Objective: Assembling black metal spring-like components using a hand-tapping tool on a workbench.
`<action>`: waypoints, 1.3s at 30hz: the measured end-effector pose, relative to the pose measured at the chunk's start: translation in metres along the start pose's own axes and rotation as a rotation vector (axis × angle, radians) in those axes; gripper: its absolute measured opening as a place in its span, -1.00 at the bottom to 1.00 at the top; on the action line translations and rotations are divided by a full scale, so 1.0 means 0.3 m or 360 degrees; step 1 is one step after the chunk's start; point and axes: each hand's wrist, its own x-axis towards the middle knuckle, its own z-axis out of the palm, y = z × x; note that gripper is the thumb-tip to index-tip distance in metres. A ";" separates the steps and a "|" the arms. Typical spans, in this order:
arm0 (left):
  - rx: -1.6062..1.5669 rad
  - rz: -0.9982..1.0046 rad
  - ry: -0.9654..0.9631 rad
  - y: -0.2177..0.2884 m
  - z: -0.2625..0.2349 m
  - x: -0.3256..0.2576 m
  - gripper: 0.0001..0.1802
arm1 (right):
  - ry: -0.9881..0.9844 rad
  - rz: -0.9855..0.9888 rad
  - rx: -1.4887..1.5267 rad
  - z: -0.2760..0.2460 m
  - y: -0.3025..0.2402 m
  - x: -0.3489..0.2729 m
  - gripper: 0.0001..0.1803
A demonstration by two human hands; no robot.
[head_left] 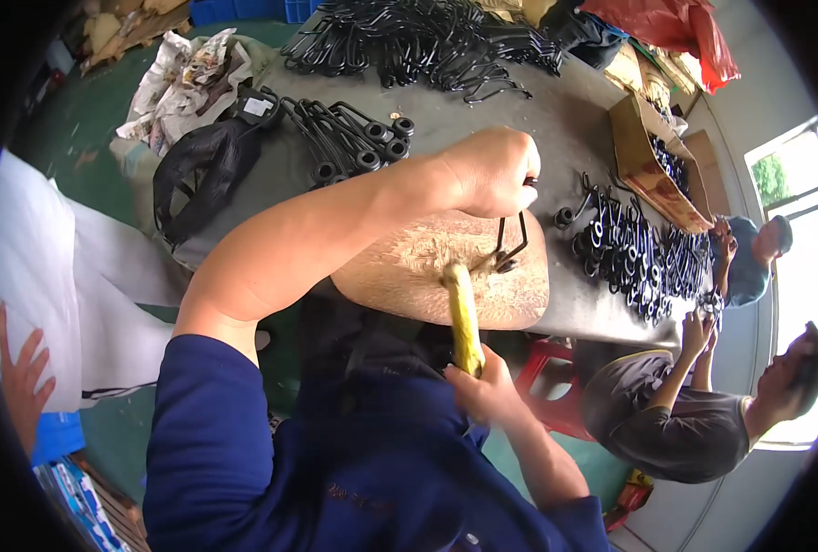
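Observation:
My left hand is closed in a fist around the upper end of a black bent metal rod piece. The lower end of that piece, which looks coiled, meets a worn wooden board. In my right hand I grip the near end of a wooden stick with yellow wrapping. Its rounded far end lies over the board, left of the black piece; whether it touches the wood I cannot tell. The board's surface is gouged and splintered in the middle.
Black rods with round ends lie beyond my left forearm, beside a black bag. Hooked rods heap at the back. More parts lie right, near a cardboard box. Co-workers are at the right; a person stands left.

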 end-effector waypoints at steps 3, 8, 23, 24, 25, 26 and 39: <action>0.0028 0.0075 0.0087 -0.049 0.040 -0.031 -0.80 | -0.0211 0.0345 0.0469 -0.051 -0.075 -0.020 -0.69; -0.0671 -0.0484 -0.0009 -0.073 -0.181 -0.038 -0.78 | 0.0209 -0.0295 0.0489 -0.127 0.038 -0.032 -0.58; 0.0300 -0.1128 0.0483 -0.758 -0.454 -0.364 -0.60 | 0.1200 0.0066 -0.0461 -0.435 0.219 0.063 -0.67; 0.0661 -0.1074 0.0469 -0.739 -0.450 -0.348 -0.54 | 0.1155 0.0192 -0.0395 -0.430 0.170 0.061 -0.67; 0.1029 -0.1005 0.0468 -0.697 -0.467 -0.315 -0.48 | 0.1103 0.0304 -0.0320 -0.435 0.132 0.058 -0.67; 0.1088 -0.1181 0.0470 -0.597 -0.453 -0.199 -0.50 | 0.1156 0.0039 -0.0467 -0.464 0.274 0.070 -0.66; -0.0252 -0.1143 -0.0064 -0.145 0.791 0.807 -0.56 | 0.1058 0.0262 -0.0030 -0.482 0.265 0.078 -0.55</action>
